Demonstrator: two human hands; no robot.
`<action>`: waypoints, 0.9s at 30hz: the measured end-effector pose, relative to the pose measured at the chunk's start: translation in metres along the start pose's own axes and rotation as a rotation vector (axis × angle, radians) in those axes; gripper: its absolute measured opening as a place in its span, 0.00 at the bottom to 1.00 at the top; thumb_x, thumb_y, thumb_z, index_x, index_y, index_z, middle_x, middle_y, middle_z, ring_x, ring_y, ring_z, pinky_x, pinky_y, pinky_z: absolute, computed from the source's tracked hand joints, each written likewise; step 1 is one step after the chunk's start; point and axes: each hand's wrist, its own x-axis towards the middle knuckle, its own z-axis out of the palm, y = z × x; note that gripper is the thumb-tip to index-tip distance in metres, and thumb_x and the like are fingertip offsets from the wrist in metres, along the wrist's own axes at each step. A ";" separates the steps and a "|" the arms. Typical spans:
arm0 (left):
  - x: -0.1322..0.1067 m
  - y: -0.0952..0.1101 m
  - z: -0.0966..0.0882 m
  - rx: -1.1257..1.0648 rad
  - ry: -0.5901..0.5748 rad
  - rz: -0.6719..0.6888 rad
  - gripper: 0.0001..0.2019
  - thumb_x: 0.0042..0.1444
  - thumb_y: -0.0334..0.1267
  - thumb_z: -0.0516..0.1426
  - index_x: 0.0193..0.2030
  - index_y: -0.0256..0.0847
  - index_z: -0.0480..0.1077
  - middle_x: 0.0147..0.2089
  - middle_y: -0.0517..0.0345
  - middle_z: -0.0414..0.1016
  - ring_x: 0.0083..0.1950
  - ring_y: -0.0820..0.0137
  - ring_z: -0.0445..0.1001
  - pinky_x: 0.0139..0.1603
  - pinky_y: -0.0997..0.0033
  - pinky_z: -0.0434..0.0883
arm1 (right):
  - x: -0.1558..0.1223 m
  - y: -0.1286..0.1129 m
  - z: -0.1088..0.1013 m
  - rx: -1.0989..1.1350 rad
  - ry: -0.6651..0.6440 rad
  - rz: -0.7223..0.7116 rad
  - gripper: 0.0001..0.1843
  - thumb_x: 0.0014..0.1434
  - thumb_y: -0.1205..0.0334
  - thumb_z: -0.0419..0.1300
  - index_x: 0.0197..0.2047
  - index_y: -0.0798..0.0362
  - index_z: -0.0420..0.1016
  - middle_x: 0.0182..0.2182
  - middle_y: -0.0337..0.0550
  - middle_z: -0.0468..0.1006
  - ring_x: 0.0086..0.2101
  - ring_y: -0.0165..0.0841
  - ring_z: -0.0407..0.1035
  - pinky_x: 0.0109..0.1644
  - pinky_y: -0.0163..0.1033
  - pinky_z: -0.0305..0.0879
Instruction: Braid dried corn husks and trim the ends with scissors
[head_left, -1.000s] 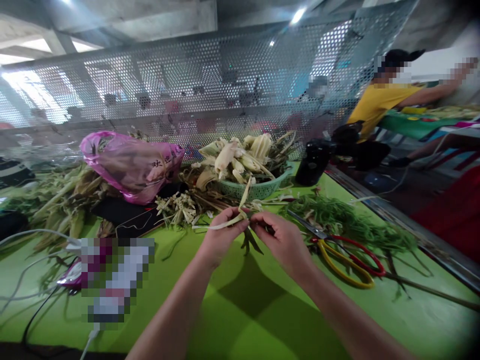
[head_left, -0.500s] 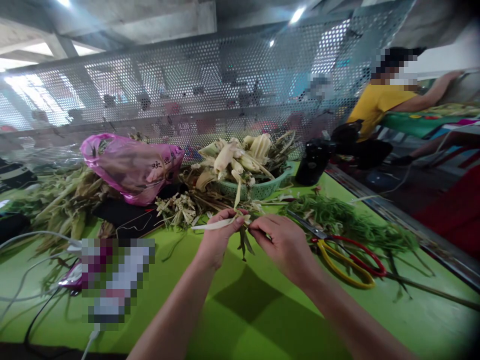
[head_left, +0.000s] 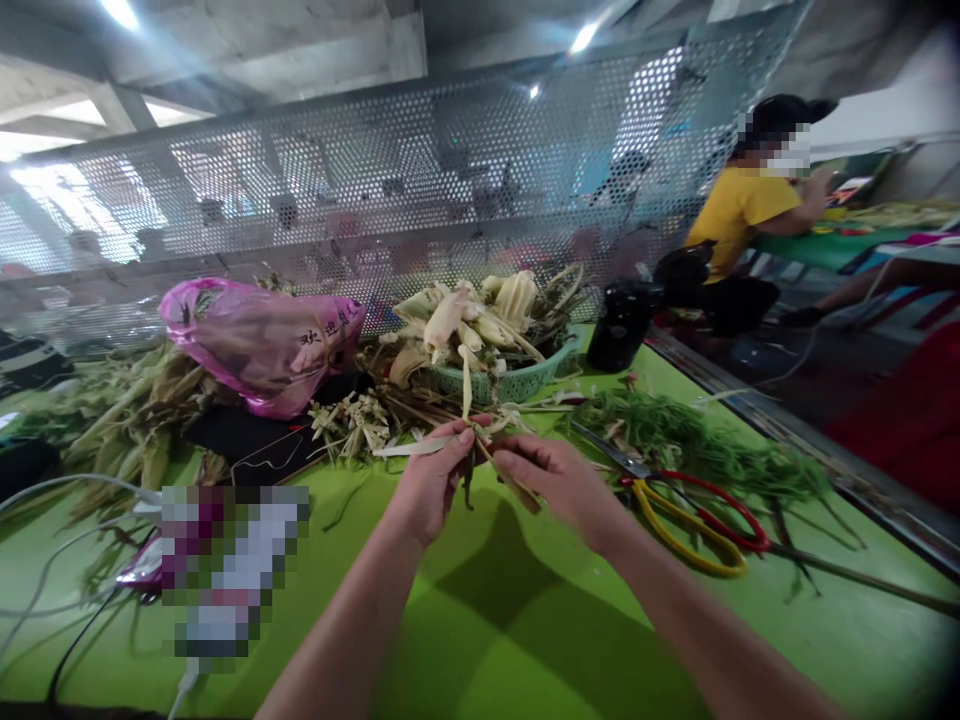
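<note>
Over the green table, my left hand (head_left: 433, 480) is closed on a small bundle of pale corn husk strips (head_left: 420, 447), pinched between thumb and fingers. One strip stands upright above the fingers, one points left, and darker ends hang below. Just to the right, my right hand (head_left: 559, 485) has its fingers closed on a brownish husk strip (head_left: 516, 482) that runs out of the bundle. Behind both hands stands a green basket (head_left: 525, 382) heaped with pale husk pieces (head_left: 472, 320). The knot or join inside the left hand is hidden by the fingers.
Scissors (head_left: 686, 520) with red and yellow handles lie right, beside green strands (head_left: 697, 450). A black bottle (head_left: 624, 325) stands behind them. A pink bag (head_left: 262, 345), dried husks (head_left: 142, 400) and a power strip (head_left: 244, 570) with cables are left. A person in yellow (head_left: 739, 215) sits beyond.
My right hand now holds a brownish strip out to the lower right, away from the bundle. My left hand has shifted slightly left. The person in yellow has drawn an arm back in.
</note>
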 end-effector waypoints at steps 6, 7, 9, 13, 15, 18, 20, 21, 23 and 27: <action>-0.004 -0.003 0.005 0.069 -0.072 -0.013 0.14 0.50 0.38 0.64 0.45 0.38 0.74 0.40 0.54 0.76 0.40 0.72 0.73 0.46 0.72 0.67 | 0.005 0.008 0.002 0.436 0.128 0.144 0.19 0.53 0.51 0.65 0.46 0.50 0.78 0.31 0.41 0.76 0.22 0.26 0.55 0.23 0.34 0.46; -0.005 -0.004 0.005 0.080 -0.074 0.000 0.14 0.51 0.38 0.64 0.44 0.39 0.73 0.40 0.56 0.75 0.39 0.73 0.73 0.46 0.72 0.67 | 0.005 0.009 0.002 0.474 0.139 0.155 0.17 0.51 0.51 0.67 0.42 0.51 0.79 0.29 0.40 0.75 0.21 0.26 0.54 0.23 0.33 0.46; -0.006 -0.004 0.006 0.082 -0.086 0.008 0.12 0.51 0.37 0.64 0.42 0.40 0.70 0.38 0.58 0.73 0.37 0.73 0.73 0.45 0.71 0.68 | 0.006 0.010 0.003 0.520 0.159 0.168 0.13 0.48 0.52 0.68 0.32 0.53 0.77 0.24 0.37 0.71 0.21 0.25 0.53 0.23 0.34 0.46; -0.008 -0.002 0.009 0.094 -0.098 0.011 0.10 0.52 0.39 0.63 0.38 0.39 0.68 0.36 0.59 0.72 0.35 0.74 0.72 0.42 0.71 0.68 | 0.007 0.009 0.004 0.509 0.167 0.132 0.14 0.49 0.52 0.68 0.26 0.53 0.71 0.22 0.34 0.66 0.21 0.26 0.53 0.24 0.34 0.47; -0.008 -0.001 0.011 0.136 -0.082 0.020 0.11 0.52 0.41 0.63 0.38 0.39 0.69 0.36 0.58 0.72 0.35 0.74 0.71 0.41 0.72 0.68 | 0.007 0.009 0.005 0.476 0.168 0.098 0.14 0.50 0.53 0.68 0.27 0.53 0.71 0.22 0.33 0.65 0.22 0.26 0.54 0.25 0.34 0.49; -0.007 -0.003 0.012 0.197 -0.075 0.030 0.11 0.53 0.42 0.62 0.39 0.38 0.71 0.37 0.57 0.72 0.34 0.75 0.70 0.41 0.73 0.69 | 0.006 0.009 0.007 0.421 0.188 0.072 0.12 0.52 0.54 0.66 0.28 0.52 0.70 0.23 0.34 0.64 0.24 0.27 0.55 0.27 0.34 0.51; -0.006 -0.007 0.010 0.205 -0.050 0.055 0.10 0.54 0.43 0.62 0.38 0.38 0.71 0.37 0.58 0.71 0.35 0.75 0.69 0.40 0.73 0.69 | 0.006 0.011 0.008 0.410 0.198 0.071 0.11 0.54 0.55 0.64 0.31 0.52 0.70 0.25 0.35 0.65 0.25 0.28 0.56 0.29 0.34 0.52; -0.005 -0.009 0.009 0.199 -0.022 0.073 0.10 0.54 0.43 0.61 0.37 0.39 0.71 0.36 0.59 0.71 0.35 0.75 0.68 0.40 0.74 0.68 | 0.005 0.012 0.009 0.416 0.199 0.069 0.10 0.55 0.55 0.63 0.32 0.52 0.70 0.26 0.35 0.66 0.26 0.28 0.57 0.30 0.35 0.53; -0.003 -0.013 0.008 0.181 0.041 0.107 0.09 0.54 0.43 0.62 0.36 0.40 0.70 0.35 0.61 0.70 0.35 0.76 0.68 0.40 0.76 0.68 | 0.005 0.015 0.010 0.439 0.202 0.059 0.09 0.57 0.56 0.62 0.34 0.52 0.70 0.28 0.37 0.68 0.27 0.29 0.59 0.32 0.36 0.55; -0.002 -0.012 0.008 0.176 0.097 0.126 0.10 0.52 0.44 0.62 0.33 0.39 0.70 0.30 0.63 0.67 0.29 0.78 0.65 0.33 0.79 0.65 | 0.004 0.017 0.013 0.481 0.241 0.049 0.10 0.57 0.54 0.62 0.38 0.51 0.72 0.29 0.37 0.70 0.28 0.30 0.60 0.33 0.37 0.56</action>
